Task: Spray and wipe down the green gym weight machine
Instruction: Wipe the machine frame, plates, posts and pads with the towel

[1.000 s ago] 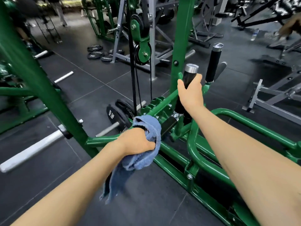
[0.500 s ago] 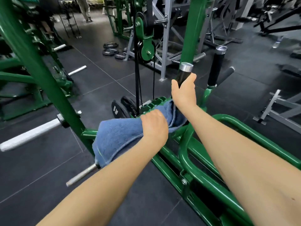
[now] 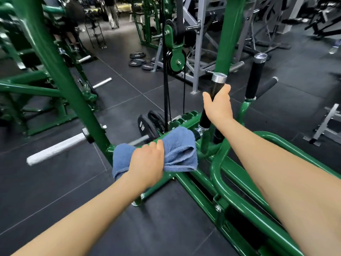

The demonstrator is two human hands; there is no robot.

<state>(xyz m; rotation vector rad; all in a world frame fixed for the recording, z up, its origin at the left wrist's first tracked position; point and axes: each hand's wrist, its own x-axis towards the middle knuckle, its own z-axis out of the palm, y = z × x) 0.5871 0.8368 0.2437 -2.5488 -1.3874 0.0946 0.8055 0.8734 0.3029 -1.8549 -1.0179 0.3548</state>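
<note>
The green weight machine [image 3: 232, 198] fills the middle and right, with low tubes, a slanted post at left and a pulley behind. My left hand [image 3: 146, 163] presses a bunched blue towel [image 3: 180, 149] onto a low green tube near the foot of the slanted post. My right hand [image 3: 218, 106] is wrapped around an upright black handle [image 3: 215, 87] with a silver cap. A second black handle [image 3: 255, 78] stands to its right. No spray bottle is in view.
Black weight plates [image 3: 147, 126] hang on a peg just behind the towel. A white bar sleeve [image 3: 55, 148] sticks out low at left. Loose plates [image 3: 137, 60] lie on the dark floor farther back. Grey frames stand behind and at right. People stand far back.
My left hand has carried the towel from hanging loose up onto the low green tube, then slid it back along it. My right hand has kept hold of the black handle.
</note>
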